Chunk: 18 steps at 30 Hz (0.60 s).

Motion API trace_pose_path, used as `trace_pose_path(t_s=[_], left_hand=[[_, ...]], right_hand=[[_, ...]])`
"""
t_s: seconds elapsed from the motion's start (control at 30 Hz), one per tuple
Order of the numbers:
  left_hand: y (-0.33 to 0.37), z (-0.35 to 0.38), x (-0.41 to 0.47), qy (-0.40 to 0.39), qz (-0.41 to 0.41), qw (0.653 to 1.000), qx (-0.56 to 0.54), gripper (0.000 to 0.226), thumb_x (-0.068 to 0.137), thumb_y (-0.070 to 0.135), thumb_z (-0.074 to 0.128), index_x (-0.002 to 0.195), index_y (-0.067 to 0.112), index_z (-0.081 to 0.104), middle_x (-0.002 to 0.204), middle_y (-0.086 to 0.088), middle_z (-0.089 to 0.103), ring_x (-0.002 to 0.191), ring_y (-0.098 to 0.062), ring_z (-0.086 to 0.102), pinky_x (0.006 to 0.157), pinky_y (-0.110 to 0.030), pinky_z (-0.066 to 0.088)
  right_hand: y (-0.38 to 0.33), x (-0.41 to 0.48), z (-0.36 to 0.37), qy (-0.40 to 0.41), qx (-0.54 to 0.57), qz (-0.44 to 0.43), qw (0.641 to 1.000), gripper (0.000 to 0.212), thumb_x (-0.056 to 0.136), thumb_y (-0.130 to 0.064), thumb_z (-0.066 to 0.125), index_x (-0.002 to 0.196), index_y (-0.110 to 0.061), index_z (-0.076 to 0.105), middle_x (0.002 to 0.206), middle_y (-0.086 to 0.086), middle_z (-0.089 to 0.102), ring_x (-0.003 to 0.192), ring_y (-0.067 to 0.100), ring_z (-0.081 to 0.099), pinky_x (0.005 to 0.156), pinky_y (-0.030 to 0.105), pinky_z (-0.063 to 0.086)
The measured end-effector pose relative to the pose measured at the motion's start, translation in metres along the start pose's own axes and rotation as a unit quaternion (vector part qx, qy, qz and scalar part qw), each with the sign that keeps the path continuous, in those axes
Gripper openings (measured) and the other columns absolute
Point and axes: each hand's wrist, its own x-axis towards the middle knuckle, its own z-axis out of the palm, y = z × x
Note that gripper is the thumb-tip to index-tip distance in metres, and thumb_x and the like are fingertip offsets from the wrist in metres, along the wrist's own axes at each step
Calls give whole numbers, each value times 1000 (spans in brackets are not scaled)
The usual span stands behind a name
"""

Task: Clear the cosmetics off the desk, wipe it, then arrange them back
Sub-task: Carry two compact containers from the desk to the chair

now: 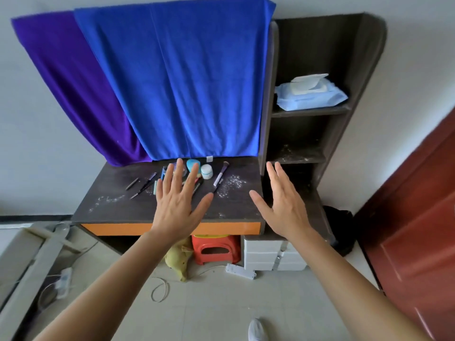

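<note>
A dark desk [118, 207] dusted with white powder [231, 182] carries cosmetics near its back edge: a white jar [206, 171], a turquoise sponge [190, 164], a lilac-handled makeup brush [220, 174], dark pencils [144, 185] and tweezers [131, 183]. My left hand [178, 205] hovers flat over the middle of the desk, fingers spread, hiding some items. My right hand [283, 205] is held open to the right, in front of the shelf unit. Neither hand holds anything.
Blue [182, 77] and purple [73, 82] towels hang behind the desk. The shelf unit [310, 112] on the right holds a wet wipes pack [309, 94]. Under the desk are a red stool [216, 249], white boxes [268, 254], a power strip [241, 270]. A red door [418, 230] stands right.
</note>
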Motion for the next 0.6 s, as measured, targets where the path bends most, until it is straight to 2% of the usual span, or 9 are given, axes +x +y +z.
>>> trace_pose_path(t_s=[0.13,0.3,0.47,0.6], left_hand=[[-28,14,45,-35,-18,999,35,79,91,72,25,159,37,6,168,-3,-4,154,-22,-10,123,-53,3],[-75,37,65,-82,-60,993,63,77,94,71,21,157,39,-10,167,0,-12,154,-22,-14,123,-54,3],[-137,60,92,-116,-96,987,56,78,96,66,33,158,38,-8,167,0,-12,154,-22,-10,123,-51,3],[-186,78,127,-141,-88,985,45,80,97,61,42,159,31,3,168,-5,-3,154,-26,-3,122,-52,8]], right_hand=[[6,81,33,-35,-1,-29,999,85,96,-65,45,161,-26,7,169,5,13,153,19,22,115,35,33],[0,138,86,-123,10,-46,991,87,95,-66,45,162,-25,7,169,2,10,154,17,18,118,39,30],[-7,186,139,-204,15,-51,978,87,94,-64,49,162,-23,12,168,1,16,154,13,17,120,32,22],[-13,216,175,-205,10,-33,978,85,95,-61,53,161,-19,19,166,1,24,153,12,20,120,30,22]])
